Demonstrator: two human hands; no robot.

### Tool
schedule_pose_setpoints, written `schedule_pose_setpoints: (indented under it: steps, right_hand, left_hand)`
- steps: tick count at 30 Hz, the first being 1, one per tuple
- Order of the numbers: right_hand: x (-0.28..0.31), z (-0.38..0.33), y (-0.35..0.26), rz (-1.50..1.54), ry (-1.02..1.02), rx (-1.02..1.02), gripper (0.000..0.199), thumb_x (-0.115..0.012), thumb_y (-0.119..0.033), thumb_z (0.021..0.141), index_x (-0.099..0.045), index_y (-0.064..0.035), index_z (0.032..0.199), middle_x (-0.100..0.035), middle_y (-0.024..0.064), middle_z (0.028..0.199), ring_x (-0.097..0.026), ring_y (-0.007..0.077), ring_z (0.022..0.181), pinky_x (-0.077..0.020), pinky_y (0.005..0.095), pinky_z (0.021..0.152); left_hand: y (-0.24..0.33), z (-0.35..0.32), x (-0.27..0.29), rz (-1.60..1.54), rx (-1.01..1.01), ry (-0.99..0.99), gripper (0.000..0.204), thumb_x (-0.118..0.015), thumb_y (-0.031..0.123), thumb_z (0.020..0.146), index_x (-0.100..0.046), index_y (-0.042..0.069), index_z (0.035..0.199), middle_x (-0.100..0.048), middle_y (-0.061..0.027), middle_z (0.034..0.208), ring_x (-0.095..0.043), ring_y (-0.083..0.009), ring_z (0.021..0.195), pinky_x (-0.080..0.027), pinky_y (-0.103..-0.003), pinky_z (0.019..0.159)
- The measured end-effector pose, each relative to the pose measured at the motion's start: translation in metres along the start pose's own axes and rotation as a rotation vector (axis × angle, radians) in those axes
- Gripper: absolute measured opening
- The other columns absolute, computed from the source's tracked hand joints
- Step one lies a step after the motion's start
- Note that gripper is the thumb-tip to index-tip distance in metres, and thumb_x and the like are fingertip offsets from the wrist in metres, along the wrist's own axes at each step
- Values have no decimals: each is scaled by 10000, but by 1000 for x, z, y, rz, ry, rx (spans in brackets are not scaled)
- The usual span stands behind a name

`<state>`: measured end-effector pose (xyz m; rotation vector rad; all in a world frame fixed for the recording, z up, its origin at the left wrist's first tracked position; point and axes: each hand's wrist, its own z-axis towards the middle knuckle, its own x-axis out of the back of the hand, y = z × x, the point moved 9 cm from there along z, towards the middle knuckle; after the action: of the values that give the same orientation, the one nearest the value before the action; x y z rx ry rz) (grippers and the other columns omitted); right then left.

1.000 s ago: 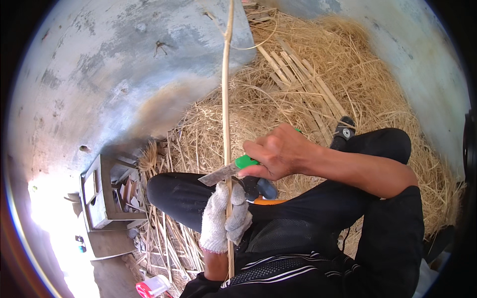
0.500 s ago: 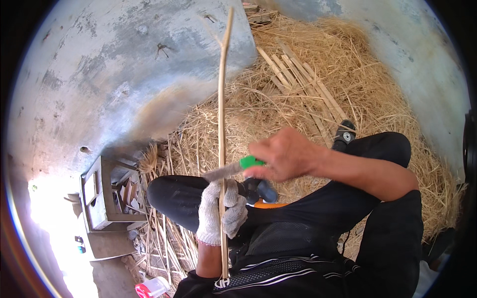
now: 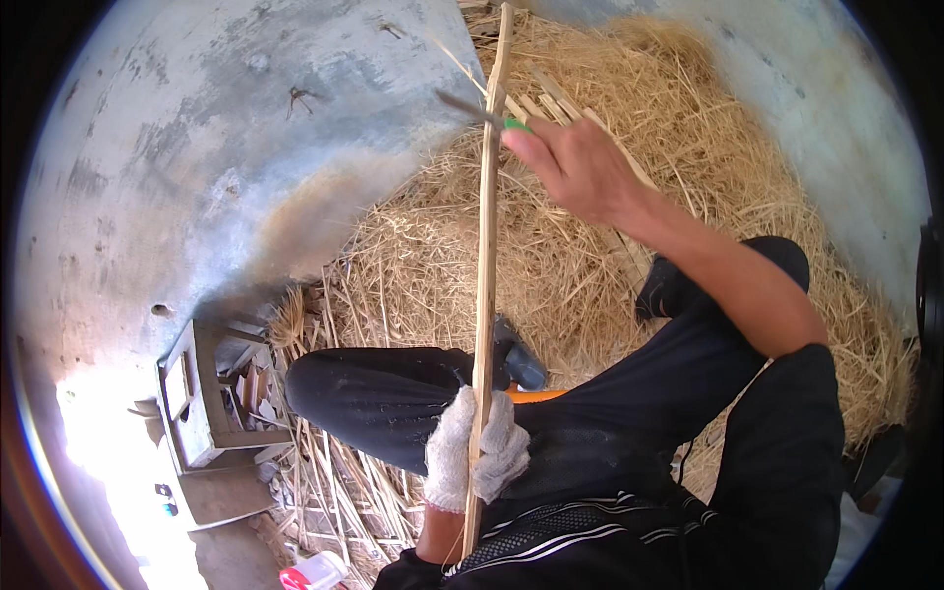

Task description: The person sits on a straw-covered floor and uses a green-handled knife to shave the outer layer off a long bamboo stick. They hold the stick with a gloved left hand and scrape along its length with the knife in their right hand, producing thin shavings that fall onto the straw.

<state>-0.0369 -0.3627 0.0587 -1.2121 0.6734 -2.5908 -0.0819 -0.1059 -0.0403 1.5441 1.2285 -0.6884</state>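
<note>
My left hand (image 3: 476,448), in a white knitted glove, is closed around the lower part of a long pale strip of wood (image 3: 486,256) that looks like split bamboo. The strip stands lengthwise in front of me, its lower end against my black top. Bare and closed, my right hand (image 3: 580,169) grips the green handle of a knife (image 3: 469,106). The blade crosses the strip near its far end and points left. A thin sliver (image 3: 458,61) sticks out to the left there, beside the blade. Most of the handle is hidden in my fingers.
Heaped shavings (image 3: 590,285) cover the floor ahead and to the right. Several cut strips (image 3: 556,103) lie on them. At the left stand a wooden frame (image 3: 206,393) with scraps and a container with a red lid (image 3: 313,572). A grey wall (image 3: 246,147) rises at the far left.
My right hand and the knife have moved from just above the glove to near the strip's far end. My left hand and the strip have shifted right, the hand also nearer to me.
</note>
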Motion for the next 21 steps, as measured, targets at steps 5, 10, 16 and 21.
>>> schedule_pose_setpoints:
  steps: [5,10,16,21]
  right_hand:
    - [-35,-55,-94,53,-239,358,447,-496,-498,975,-548,-119,744,-389,-33,456,-340,131,338,-295,323,315]
    - [-46,-54,-91,-37,-281,354,463,-522,-494,960,-569,-94,734,-465,23,450,-446,183,336,-354,345,346]
    - [-42,-41,-73,-54,-207,280,500,-491,-501,976,-580,-92,703,-373,-28,417,-340,127,316,-289,325,301]
    - [-42,-44,-74,-80,-245,269,539,-452,-500,995,-583,-78,687,-358,-35,410,-331,120,313,-269,327,290]
  left_hand:
    - [21,3,-4,-19,-39,-10,494,-387,513,1011,-453,96,755,-340,-5,449,-283,-97,322,-257,-224,301]
    - [20,-4,-6,-71,-33,-32,496,-382,507,1014,-452,91,753,-351,-14,459,-267,-94,326,-257,-221,302]
    - [16,-2,-2,-107,-78,-52,503,-403,507,1007,-444,83,739,-363,-15,458,-275,-90,326,-268,-213,295]
    - [14,-3,-6,-64,-54,-19,501,-410,504,1006,-443,86,731,-352,-5,454,-273,-87,332,-275,-218,303]
